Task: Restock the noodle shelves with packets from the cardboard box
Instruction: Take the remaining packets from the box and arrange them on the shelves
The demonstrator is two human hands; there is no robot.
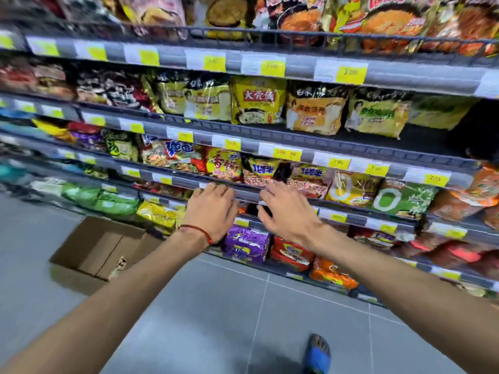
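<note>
Both my hands reach toward the grey noodle shelves [359, 155]. My left hand [212, 209], with a red string on the wrist, hovers palm down at a shelf's front rail, fingers relaxed and holding nothing. Just to its right, my right hand [286, 211] has spread fingers and is also empty. Between and behind the hands lies a dark gap in the row. Purple noodle packets [247, 244] and red ones [291, 255] sit on the shelf below. The open cardboard box [105, 252] stands on the floor at the lower left with one packet [120, 265] showing inside.
Several shelf tiers full of colourful noodle packets run across the view, each rail lined with yellow price tags [351, 72]. An unfilled dark stretch shows at the right of the second tier [456, 139]. Grey tiled floor [216, 319] lies underfoot, with my blue-sandalled foot [318, 353].
</note>
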